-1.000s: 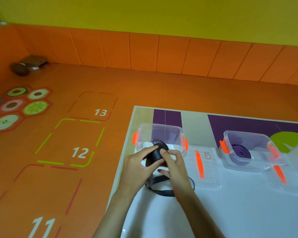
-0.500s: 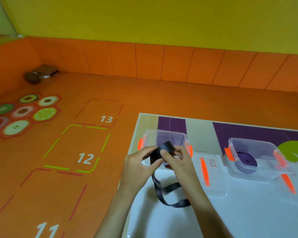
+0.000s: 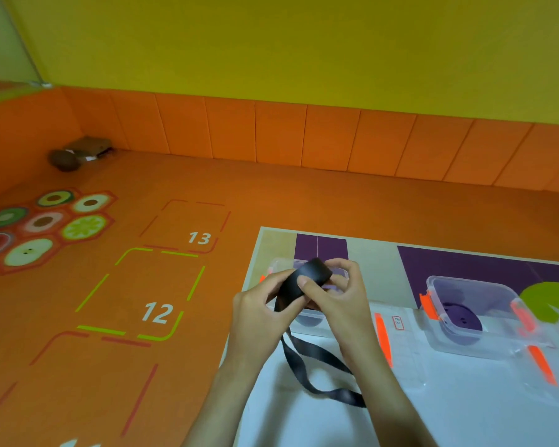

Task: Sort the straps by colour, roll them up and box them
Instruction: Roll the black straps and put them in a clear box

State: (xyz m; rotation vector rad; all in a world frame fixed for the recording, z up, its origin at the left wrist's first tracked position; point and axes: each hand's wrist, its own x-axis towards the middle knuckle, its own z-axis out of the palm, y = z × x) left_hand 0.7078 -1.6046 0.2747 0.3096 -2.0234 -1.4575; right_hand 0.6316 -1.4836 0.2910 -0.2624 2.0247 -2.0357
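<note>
A black strap [image 3: 307, 279] is partly wound into a roll that both hands hold above the table's left end. My left hand [image 3: 265, 311] grips the roll from the left and below. My right hand [image 3: 339, 295] pinches it from the right, thumb on top. The strap's loose tail [image 3: 317, 369] hangs down and loops on the white table surface. Behind the hands stands a clear plastic box with orange clips [image 3: 307, 317], mostly hidden. A second clear box [image 3: 475, 314] to the right holds a rolled purple strap [image 3: 462, 321].
Two clear lids with orange clips lie on the table, one lid [image 3: 397, 337] between the boxes, another lid [image 3: 542, 366] at the right. The table's left edge [image 3: 246, 304] borders an orange floor with numbered squares. A brown object [image 3: 75, 153] sits in the far corner.
The hands have lifted the black roll higher, above the left box, and wound on more strap. The tail on the table has shortened and shifted.
</note>
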